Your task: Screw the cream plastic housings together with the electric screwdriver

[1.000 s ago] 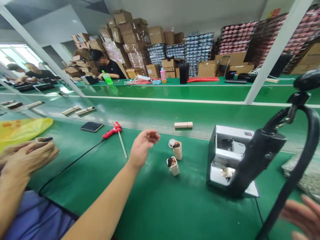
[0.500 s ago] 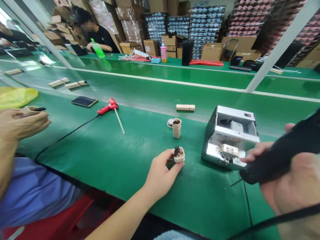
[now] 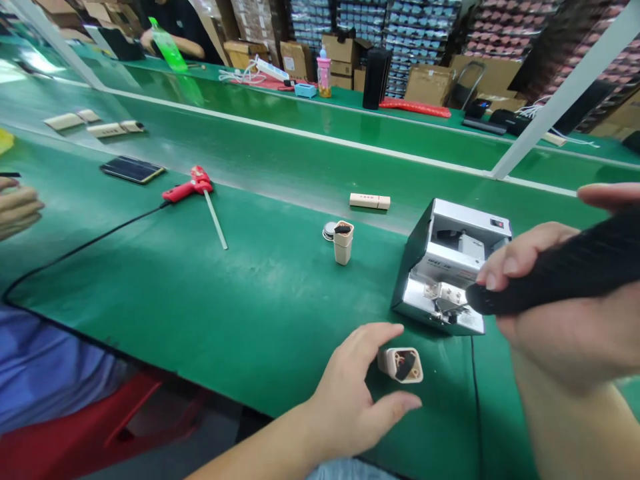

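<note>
Beige plug casing lies tipped on green counter, left hand spread beside it; right hand clamped on black tool.

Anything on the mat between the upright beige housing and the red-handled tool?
Nothing: in the head view, bare green mat separates the upright beige housing from the red-handled tool.

Small beige open-ended casing, tilted, on green bench, black tool above
</note>
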`<state>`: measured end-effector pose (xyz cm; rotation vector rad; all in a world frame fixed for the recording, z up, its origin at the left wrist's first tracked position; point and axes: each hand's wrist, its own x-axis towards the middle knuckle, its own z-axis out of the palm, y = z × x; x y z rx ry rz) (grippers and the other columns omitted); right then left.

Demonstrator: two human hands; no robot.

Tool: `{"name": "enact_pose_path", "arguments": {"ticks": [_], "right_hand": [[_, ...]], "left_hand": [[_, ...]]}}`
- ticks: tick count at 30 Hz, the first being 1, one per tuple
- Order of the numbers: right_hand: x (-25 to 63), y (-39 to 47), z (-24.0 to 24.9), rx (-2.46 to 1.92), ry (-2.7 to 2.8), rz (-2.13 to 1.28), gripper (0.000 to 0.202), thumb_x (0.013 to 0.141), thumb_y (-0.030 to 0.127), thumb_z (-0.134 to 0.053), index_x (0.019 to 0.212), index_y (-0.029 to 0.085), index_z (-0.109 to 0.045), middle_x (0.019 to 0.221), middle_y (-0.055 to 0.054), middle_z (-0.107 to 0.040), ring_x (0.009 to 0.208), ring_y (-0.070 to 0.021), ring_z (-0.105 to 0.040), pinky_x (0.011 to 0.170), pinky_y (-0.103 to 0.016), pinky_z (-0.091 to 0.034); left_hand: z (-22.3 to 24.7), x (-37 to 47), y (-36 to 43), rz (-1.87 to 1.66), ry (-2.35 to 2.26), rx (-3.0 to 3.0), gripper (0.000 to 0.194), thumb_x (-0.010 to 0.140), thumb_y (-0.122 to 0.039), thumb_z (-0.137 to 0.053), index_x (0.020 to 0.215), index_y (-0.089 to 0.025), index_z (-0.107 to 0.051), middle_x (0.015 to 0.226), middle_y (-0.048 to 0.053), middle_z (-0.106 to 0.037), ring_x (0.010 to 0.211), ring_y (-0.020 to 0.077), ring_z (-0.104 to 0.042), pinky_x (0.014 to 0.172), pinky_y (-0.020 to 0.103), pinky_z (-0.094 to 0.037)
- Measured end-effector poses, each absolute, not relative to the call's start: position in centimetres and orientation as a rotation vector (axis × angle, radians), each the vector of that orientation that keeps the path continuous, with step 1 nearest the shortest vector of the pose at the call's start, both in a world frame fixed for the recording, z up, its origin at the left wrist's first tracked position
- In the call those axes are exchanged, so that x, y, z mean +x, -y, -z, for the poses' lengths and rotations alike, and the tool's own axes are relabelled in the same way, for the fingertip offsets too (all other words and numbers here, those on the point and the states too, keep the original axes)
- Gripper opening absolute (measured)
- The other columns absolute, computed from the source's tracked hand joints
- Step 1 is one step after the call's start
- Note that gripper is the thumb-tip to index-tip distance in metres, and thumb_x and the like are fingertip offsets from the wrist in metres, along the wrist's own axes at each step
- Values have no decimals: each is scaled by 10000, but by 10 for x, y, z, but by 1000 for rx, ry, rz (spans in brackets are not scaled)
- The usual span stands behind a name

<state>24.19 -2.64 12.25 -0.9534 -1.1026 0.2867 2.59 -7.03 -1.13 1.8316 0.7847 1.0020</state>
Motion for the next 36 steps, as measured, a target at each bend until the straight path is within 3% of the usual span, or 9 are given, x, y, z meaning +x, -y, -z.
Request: {"name": "enact_pose_path", "arguments": {"ticks": [4,8,11,17,23,28,32,35,36], "right_hand": [[247,18,-107,-934,1170,-277,625,1147,777,-426,1233,240,-732,687,2,-444,493,-244,-542,345,-369,-437],[245,21,-107,-991,1110,-281,590,1138,767,-482,1304,272,-756,1127,-56,-619,545,-189,-593,335,-371,-451],[238,25,-113,-985,1180,-250,510,1175,712,-449,1283,355,-797,1466,9,-557,593,-129,-623,367,-325,-472],[229,31,-120,-1096,1186,-224,557,1180,729,-391,1277,348,-787,1524,37,-534,667,-123,-626,466,-316,-523],[231,23,-112,-1026,1157,-235,613,1190,718,-401,1271,235,-770,1357,-69,-617,672,-158,-659,404,-290,-461],[229,25,-114,-1004,1209,-236,498,1212,674,-391,1346,395,-781,1552,41,-527,706,-110,-672,441,-261,-521],[231,30,-112,-1011,1200,-283,486,1161,747,-484,1363,412,-773,1558,51,-519,665,-112,-659,415,-281,-524],[233,39,-111,-999,1193,-449,509,1154,778,-460,1427,427,-707,1106,-7,-694,585,-169,-633,393,-294,-518],[233,44,-113,-1029,1197,-508,527,1155,795,-419,1438,433,-676,899,0,-661,558,-193,-614,394,-299,-516]], "left_hand": [[16,30,67,-1100,-633,1808,348,999,-321,-792,1328,-265,-696,1182,76,-825,1069,245,-787,963,376,-621],[17,32,64,-1096,-616,1799,336,1007,-349,-770,1319,-237,-712,1151,94,-826,1026,250,-787,916,376,-621],[16,32,63,-1090,-619,1790,338,1008,-358,-771,1319,-239,-717,1140,91,-825,1024,251,-786,914,374,-618],[13,32,63,-1079,-628,1766,327,980,-296,-792,1298,-244,-735,1152,87,-831,1033,251,-788,942,374,-614],[12,32,64,-1049,-654,1741,314,953,-250,-821,1259,-246,-753,1145,69,-834,1027,238,-779,939,359,-602],[11,32,64,-1040,-666,1727,305,948,-262,-830,1243,-235,-756,1143,72,-839,1015,238,-777,931,363,-600],[10,33,64,-1044,-675,1730,264,957,-269,-820,1212,-230,-763,1128,75,-842,1008,243,-776,924,369,-598],[10,33,64,-1034,-692,1722,248,951,-269,-823,1190,-235,-769,1109,75,-844,992,250,-776,912,376,-598],[9,33,64,-1032,-692,1720,247,951,-271,-824,1189,-235,-769,1107,76,-844,991,252,-775,913,379,-597]]}}
